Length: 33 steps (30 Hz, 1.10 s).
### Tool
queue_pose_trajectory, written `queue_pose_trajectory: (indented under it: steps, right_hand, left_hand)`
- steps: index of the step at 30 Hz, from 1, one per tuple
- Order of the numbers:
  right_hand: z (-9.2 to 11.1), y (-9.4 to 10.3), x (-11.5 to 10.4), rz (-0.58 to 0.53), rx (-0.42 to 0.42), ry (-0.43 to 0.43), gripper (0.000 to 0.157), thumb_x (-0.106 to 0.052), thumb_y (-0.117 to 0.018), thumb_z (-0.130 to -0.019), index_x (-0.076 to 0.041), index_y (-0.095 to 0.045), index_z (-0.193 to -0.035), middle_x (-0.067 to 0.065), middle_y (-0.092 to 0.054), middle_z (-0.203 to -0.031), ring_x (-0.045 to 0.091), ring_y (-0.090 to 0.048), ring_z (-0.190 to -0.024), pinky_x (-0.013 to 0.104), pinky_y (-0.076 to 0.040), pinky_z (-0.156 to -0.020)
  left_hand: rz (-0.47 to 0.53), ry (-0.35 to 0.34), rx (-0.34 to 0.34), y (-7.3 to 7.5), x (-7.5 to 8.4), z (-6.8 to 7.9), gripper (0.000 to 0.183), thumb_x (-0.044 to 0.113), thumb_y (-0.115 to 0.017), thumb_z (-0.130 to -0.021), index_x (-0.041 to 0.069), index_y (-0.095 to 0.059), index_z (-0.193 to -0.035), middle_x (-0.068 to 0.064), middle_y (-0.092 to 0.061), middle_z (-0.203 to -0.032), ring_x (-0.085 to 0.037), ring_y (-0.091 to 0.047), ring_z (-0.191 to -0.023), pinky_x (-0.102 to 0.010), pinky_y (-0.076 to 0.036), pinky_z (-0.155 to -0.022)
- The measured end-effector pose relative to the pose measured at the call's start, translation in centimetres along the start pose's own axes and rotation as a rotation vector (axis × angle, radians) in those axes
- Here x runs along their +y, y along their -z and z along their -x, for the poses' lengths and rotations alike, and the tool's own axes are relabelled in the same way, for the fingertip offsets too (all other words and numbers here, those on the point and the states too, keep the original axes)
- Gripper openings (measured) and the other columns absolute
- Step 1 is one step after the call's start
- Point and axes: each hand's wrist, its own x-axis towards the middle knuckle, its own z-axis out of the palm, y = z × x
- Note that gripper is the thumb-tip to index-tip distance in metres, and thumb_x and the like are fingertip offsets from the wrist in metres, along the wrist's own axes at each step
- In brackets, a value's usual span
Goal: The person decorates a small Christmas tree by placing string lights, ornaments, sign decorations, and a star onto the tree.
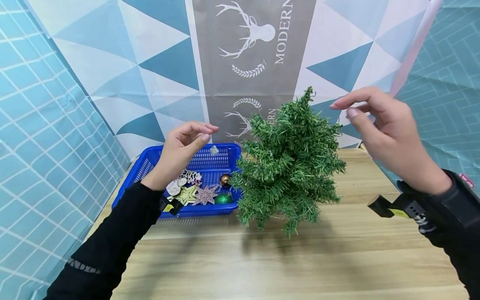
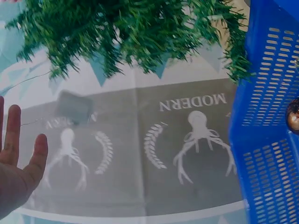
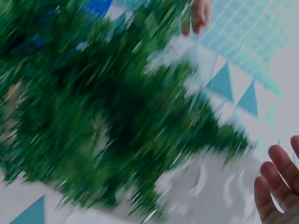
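Observation:
A bushy green artificial Christmas tree stands on the table between the hands. My left hand is raised over the blue basket, thumb and fingertips close together at a thin wire. A small translucent box hangs just below those fingertips; it shows blurred and greyish in the left wrist view. My right hand is up at the right of the treetop, index finger and thumb loosely bent with a gap between them. In the right wrist view its fingers spread apart and the tree is motion-blurred.
The basket holds a silver-pink star, a yellow star, a green glitter ball, a bronze ball and a lettered ornament. Wooden tabletop lies in front. A patterned cloth covers the wall behind.

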Motion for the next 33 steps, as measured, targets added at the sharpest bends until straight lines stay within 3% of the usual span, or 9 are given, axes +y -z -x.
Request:
queue_pose_trajectory:
  steps: [4,7,13,18,26,32,33]
  right_hand:
    - [-1.0,-2.1,-1.7,0.107,-0.166,0.177,0.02,0.007,-0.05,-0.09,0.006,-0.064,-0.104,0.009,-0.066,-0.1,0.013,-0.054,-0.087,0.023,-0.041,-0.078]
    - [-1.5,-4.0,-2.4,0.17,-0.27,0.242,0.021,0.011,-0.055,-0.088,0.003,-0.065,-0.105,0.008,-0.064,-0.097,0.015,-0.053,-0.087,0.025,-0.04,-0.075]
    - [-2.4,-7.7,-2.5,0.268,-0.356,0.225,0.021,0.007,-0.06,-0.089,0.001,-0.066,-0.108,0.009,-0.064,-0.099,0.022,-0.052,-0.089,0.032,-0.042,-0.077]
    - [-3.5,-9.6,-2.2,0.214,-0.488,0.21,0.022,0.006,-0.063,-0.087,-0.002,-0.067,-0.107,0.005,-0.062,-0.099,0.021,-0.044,-0.085,0.032,-0.036,-0.075]
    - [-4.0,-10.2,-1.4,0.083,-0.545,0.088,0.013,0.005,-0.063,-0.088,-0.007,-0.069,-0.09,0.002,-0.065,-0.094,0.017,-0.056,-0.091,0.032,-0.042,-0.082]
    - [-3.9,-9.4,-1.2,0.117,-0.467,0.117,0.009,-0.001,-0.061,-0.092,-0.004,-0.068,-0.096,0.003,-0.064,-0.095,0.013,-0.058,-0.087,0.028,-0.046,-0.079]
    - [-4.0,-9.2,-1.1,0.114,-0.45,0.117,0.008,-0.001,-0.06,-0.092,-0.003,-0.067,-0.096,0.004,-0.064,-0.094,0.013,-0.057,-0.085,0.028,-0.046,-0.078]
  left_hand:
    - [-0.045,-0.123,-0.097,-0.8,1.1,0.5,0.018,0.006,-0.054,-0.097,0.017,-0.063,-0.107,-0.001,-0.059,-0.123,-0.026,-0.046,-0.125,-0.042,-0.032,-0.106]
    - [-0.067,-0.201,-0.154,-1.6,1.9,0.6,0.014,0.008,-0.055,-0.096,0.013,-0.063,-0.106,0.0,-0.06,-0.122,-0.028,-0.046,-0.124,-0.044,-0.031,-0.106]
    - [-0.103,-0.357,-0.255,-3.4,3.1,0.2,0.017,0.018,-0.057,-0.096,0.002,-0.063,-0.097,-0.005,-0.064,-0.116,-0.028,-0.052,-0.119,-0.048,-0.028,-0.108]
    - [-0.131,-0.461,-0.307,-4.8,3.1,0.0,0.016,0.016,-0.058,-0.095,0.001,-0.063,-0.096,-0.014,-0.064,-0.111,-0.025,-0.056,-0.114,-0.052,-0.02,-0.111]
    - [-0.111,-0.47,-0.293,-5.6,2.6,0.2,0.022,0.022,-0.058,-0.095,0.001,-0.063,-0.093,-0.013,-0.065,-0.106,-0.022,-0.058,-0.108,-0.053,-0.023,-0.108]
    - [-0.114,-0.415,-0.296,-5.5,2.2,0.5,0.02,0.023,-0.057,-0.097,0.003,-0.062,-0.095,-0.007,-0.065,-0.095,-0.018,-0.06,-0.097,-0.05,-0.029,-0.106]
    - [-0.118,-0.397,-0.294,-5.5,2.2,0.6,0.019,0.022,-0.057,-0.097,0.004,-0.062,-0.095,-0.007,-0.065,-0.094,-0.018,-0.06,-0.095,-0.046,-0.034,-0.103]
